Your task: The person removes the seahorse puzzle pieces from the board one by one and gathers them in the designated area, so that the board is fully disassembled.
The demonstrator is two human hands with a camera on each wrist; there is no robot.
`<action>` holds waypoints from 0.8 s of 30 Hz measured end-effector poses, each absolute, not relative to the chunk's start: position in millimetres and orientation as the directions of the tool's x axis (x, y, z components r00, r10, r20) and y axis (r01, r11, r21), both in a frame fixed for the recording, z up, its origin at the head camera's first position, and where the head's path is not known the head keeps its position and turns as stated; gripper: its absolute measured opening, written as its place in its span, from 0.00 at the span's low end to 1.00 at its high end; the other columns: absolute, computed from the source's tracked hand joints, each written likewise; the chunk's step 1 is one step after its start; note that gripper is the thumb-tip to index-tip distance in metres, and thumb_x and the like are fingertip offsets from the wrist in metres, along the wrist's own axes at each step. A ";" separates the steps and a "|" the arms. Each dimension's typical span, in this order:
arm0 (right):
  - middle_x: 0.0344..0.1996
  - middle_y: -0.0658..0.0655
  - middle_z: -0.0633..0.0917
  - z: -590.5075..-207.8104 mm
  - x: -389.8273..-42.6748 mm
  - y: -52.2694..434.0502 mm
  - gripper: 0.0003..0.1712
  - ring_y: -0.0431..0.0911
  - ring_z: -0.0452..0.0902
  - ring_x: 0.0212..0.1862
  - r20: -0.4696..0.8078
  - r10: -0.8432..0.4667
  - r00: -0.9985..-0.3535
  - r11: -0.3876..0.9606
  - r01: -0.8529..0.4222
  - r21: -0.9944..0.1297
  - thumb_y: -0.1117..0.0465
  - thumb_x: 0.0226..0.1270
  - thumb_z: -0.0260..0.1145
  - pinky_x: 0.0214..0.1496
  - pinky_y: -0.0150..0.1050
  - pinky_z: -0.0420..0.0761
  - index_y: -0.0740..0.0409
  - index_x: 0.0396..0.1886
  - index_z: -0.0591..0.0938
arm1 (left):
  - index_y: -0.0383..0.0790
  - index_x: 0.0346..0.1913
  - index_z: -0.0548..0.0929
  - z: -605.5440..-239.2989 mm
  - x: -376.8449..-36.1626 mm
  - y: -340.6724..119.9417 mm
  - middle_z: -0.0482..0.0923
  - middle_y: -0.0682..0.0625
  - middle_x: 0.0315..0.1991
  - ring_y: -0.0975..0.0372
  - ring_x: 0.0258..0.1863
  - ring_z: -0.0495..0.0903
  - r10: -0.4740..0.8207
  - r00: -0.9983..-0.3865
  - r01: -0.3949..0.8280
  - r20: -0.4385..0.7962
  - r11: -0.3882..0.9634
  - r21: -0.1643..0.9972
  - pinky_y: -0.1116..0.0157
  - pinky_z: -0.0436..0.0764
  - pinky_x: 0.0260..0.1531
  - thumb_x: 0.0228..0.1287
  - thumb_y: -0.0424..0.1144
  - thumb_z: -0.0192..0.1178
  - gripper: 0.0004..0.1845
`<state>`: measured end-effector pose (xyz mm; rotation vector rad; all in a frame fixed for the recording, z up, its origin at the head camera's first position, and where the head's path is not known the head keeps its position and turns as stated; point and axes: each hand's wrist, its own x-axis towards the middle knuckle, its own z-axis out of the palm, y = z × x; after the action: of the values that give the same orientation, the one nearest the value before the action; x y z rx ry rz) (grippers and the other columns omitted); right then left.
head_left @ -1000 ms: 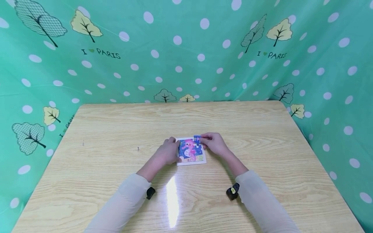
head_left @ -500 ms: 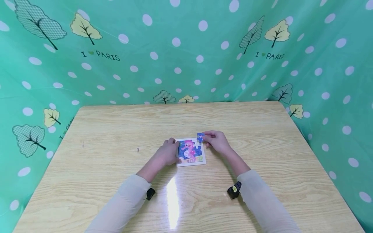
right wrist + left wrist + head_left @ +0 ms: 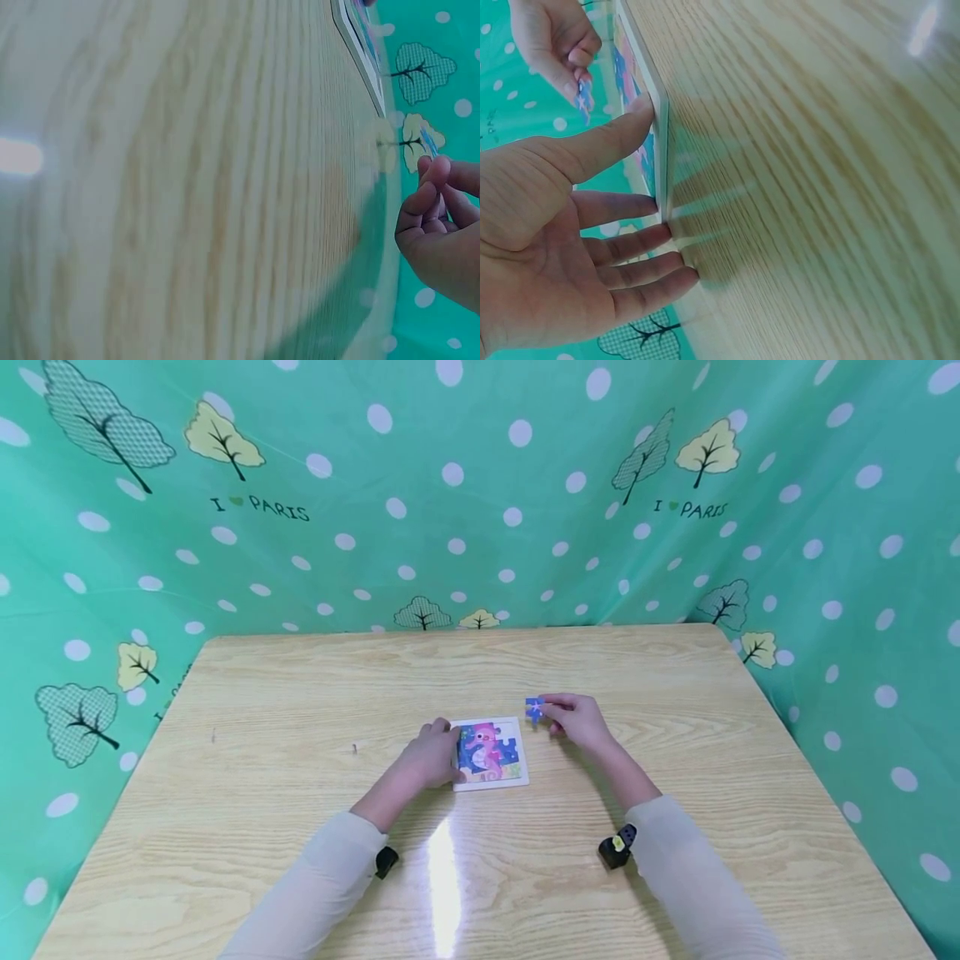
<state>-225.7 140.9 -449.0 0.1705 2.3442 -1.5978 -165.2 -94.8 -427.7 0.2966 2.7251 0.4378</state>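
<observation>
A small white-framed jigsaw board with a pink seahorse picture lies in the middle of the wooden table. My left hand rests against its left edge with straight fingers and the thumb on the frame. My right hand is just right of and beyond the board's far right corner, lifted off it. It pinches one blue puzzle piece between thumb and fingers. The same blue piece shows in the left wrist view.
A green cloth with white dots and leaf prints walls the table on the back and both sides. Bare wood lies all round the board. A bright glare streak sits near the front edge.
My right hand has lifted the blue piece out of the board's far right corner and carried it to the right, away from the board. The left hand has stayed at the board's left edge.
</observation>
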 end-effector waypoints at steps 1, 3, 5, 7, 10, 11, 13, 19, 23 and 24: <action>0.41 0.59 0.80 -449.0 -226.1 143.0 0.18 0.41 0.74 0.25 -0.310 -0.068 -0.948 0.372 0.264 -0.890 0.57 0.60 0.59 0.30 0.32 0.77 0.57 0.50 0.76 | 0.33 0.63 0.62 -427.4 -165.1 -94.6 0.57 0.38 0.62 0.47 0.61 0.58 0.260 -0.912 0.147 -0.318 0.929 0.339 0.53 0.66 0.57 0.45 0.46 0.67 0.42; 0.42 0.58 0.80 -448.9 -227.0 147.0 0.19 0.41 0.74 0.25 -0.312 -0.062 -0.948 0.372 0.268 -0.889 0.57 0.60 0.59 0.29 0.31 0.76 0.57 0.51 0.76 | 0.34 0.63 0.61 -427.1 -164.9 -94.0 0.57 0.38 0.62 0.47 0.61 0.58 0.260 -0.910 0.145 -0.322 0.929 0.340 0.53 0.66 0.57 0.45 0.46 0.67 0.42; 0.42 0.58 0.80 -448.7 -227.7 151.1 0.19 0.41 0.74 0.25 -0.311 -0.059 -0.948 0.376 0.268 -0.887 0.57 0.61 0.58 0.29 0.31 0.76 0.56 0.51 0.76 | 0.34 0.63 0.61 -426.9 -164.9 -93.7 0.57 0.38 0.62 0.47 0.61 0.58 0.259 -0.909 0.143 -0.325 0.930 0.339 0.53 0.65 0.58 0.45 0.46 0.67 0.42; 0.42 0.58 0.80 -448.6 -228.8 155.2 0.19 0.40 0.74 0.25 -0.304 -0.053 -0.951 0.386 0.261 -0.885 0.56 0.61 0.58 0.28 0.31 0.76 0.55 0.51 0.76 | 0.33 0.63 0.61 -427.1 -164.8 -93.4 0.57 0.38 0.62 0.47 0.61 0.58 0.258 -0.910 0.143 -0.326 0.930 0.338 0.53 0.66 0.57 0.45 0.46 0.67 0.42; 0.43 0.58 0.79 -448.3 -230.5 161.7 0.19 0.40 0.73 0.25 -0.288 -0.050 -0.956 0.397 0.246 -0.884 0.57 0.61 0.57 0.28 0.31 0.76 0.56 0.52 0.76 | 0.33 0.63 0.61 -428.1 -165.0 -93.4 0.57 0.38 0.62 0.47 0.61 0.59 0.257 -0.911 0.145 -0.323 0.932 0.333 0.53 0.66 0.57 0.45 0.46 0.67 0.42; 0.44 0.58 0.79 -448.3 -231.3 163.7 0.19 0.40 0.73 0.25 -0.286 -0.046 -0.957 0.398 0.245 -0.884 0.57 0.61 0.57 0.28 0.31 0.76 0.56 0.52 0.76 | 0.34 0.63 0.61 -428.2 -165.2 -93.3 0.57 0.38 0.62 0.47 0.61 0.59 0.257 -0.911 0.145 -0.323 0.932 0.331 0.53 0.66 0.57 0.45 0.46 0.67 0.42; 0.45 0.59 0.79 -448.1 -232.2 167.9 0.19 0.39 0.73 0.25 -0.283 -0.045 -0.958 0.401 0.242 -0.884 0.57 0.62 0.57 0.29 0.31 0.76 0.57 0.52 0.75 | 0.33 0.63 0.61 -428.4 -165.3 -93.6 0.58 0.38 0.62 0.47 0.61 0.59 0.257 -0.912 0.147 -0.319 0.932 0.330 0.53 0.66 0.57 0.45 0.46 0.67 0.42; 0.45 0.59 0.78 -449.2 -234.3 180.7 0.20 0.39 0.72 0.25 -0.287 -0.040 -0.957 0.407 0.246 -0.879 0.58 0.62 0.56 0.30 0.30 0.76 0.58 0.53 0.74 | 0.33 0.63 0.61 -427.8 -164.4 -94.6 0.58 0.37 0.61 0.47 0.60 0.59 0.263 -0.913 0.150 -0.311 0.928 0.341 0.53 0.66 0.57 0.44 0.46 0.67 0.43; 0.44 0.59 0.78 -450.8 -236.0 190.5 0.20 0.39 0.72 0.25 -0.287 -0.030 -0.957 0.426 0.248 -0.870 0.57 0.63 0.56 0.30 0.30 0.76 0.57 0.53 0.74 | 0.33 0.63 0.61 -428.3 -164.1 -94.6 0.57 0.37 0.62 0.47 0.61 0.58 0.260 -0.913 0.144 -0.314 0.926 0.349 0.52 0.65 0.57 0.45 0.46 0.67 0.43; 0.44 0.59 0.78 -451.1 -236.5 193.1 0.20 0.39 0.72 0.26 -0.289 -0.030 -0.957 0.433 0.248 -0.867 0.57 0.63 0.55 0.30 0.30 0.75 0.58 0.54 0.74 | 0.33 0.63 0.61 -428.5 -164.0 -94.6 0.57 0.37 0.62 0.47 0.61 0.58 0.260 -0.914 0.144 -0.313 0.926 0.349 0.52 0.66 0.57 0.45 0.46 0.67 0.43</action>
<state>-236.5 193.1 -451.1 0.1887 2.4274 -1.5342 -164.0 -94.6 -428.5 0.2959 2.7269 0.4560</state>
